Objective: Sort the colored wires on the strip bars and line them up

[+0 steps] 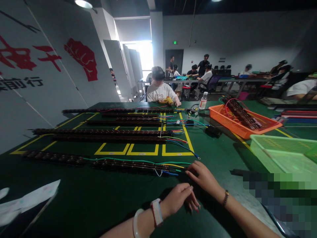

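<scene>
My right hand (203, 176) lies stretched out on the green table (104, 198), its fingertips touching the loose ends of the coloured wires (173, 167). Those wires run out of the nearest long dark strip (123, 164), which lies across the table in front of me. My right wrist wears a bead bracelet. My left hand (178, 198) hovers just below and left of the right one. Its fingers hang loosely down and apart, and nothing shows in them. A watch and a pale bangle sit on my left wrist.
Further long dark strips (99, 134) with wire tails lie in rows over yellow tape markings (143, 153). An orange basket (223, 120) of strips and a green basket (272, 148) stand at right. A bottle (203, 100) stands beyond; a person (160, 91) sits opposite. Papers (29, 198) lie at left.
</scene>
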The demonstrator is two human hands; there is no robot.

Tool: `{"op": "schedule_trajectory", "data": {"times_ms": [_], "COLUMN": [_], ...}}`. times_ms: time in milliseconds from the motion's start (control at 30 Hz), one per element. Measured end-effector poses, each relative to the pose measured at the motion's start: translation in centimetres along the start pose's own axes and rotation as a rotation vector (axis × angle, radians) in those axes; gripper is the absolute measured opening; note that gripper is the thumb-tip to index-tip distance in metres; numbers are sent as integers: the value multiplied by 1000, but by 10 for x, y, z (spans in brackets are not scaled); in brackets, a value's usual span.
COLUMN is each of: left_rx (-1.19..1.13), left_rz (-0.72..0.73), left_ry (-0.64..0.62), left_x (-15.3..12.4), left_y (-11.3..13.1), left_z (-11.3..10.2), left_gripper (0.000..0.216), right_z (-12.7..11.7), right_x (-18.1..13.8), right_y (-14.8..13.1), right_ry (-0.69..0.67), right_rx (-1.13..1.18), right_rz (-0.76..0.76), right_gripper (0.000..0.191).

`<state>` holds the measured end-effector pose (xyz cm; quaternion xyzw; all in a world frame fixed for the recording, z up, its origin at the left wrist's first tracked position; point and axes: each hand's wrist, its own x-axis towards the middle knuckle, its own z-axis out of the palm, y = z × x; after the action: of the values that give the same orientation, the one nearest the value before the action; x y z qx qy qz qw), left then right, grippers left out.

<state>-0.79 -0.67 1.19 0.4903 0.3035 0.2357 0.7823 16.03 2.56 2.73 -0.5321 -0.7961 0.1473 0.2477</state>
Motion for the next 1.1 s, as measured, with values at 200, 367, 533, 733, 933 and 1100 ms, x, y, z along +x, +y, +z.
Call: {"op": "schedule_trajectory", "data": {"times_ms": [200,367,533,733,933,1100], "left_rx": [223,458,370,248,233,249], "left_rz": [-15,71,151,277,420,281], "left_ry": [-93,-47,193,743,1140,1330], "left_x": [-26,-66,-107,-146,-153,-136], "left_y": [8,33,58,61,41,36], "left_z": [7,-2,-29,-84,-130,-164], "left_gripper": [35,29,36,34,33,58], "right_z": [19,45,58,55,50,47], "right_x": [23,42,54,55,55,67], "right_y": [-28,-48,-52,-55,-59,-58], "right_ry": [39,6,5,-75,-101,-27], "right_rx": [-148,-189,-209,-151,-167,-233], "right_rz": [-170,-214,-171,-136,-129,-91], "right_gripper": [53,65,42,34,30,30]}}
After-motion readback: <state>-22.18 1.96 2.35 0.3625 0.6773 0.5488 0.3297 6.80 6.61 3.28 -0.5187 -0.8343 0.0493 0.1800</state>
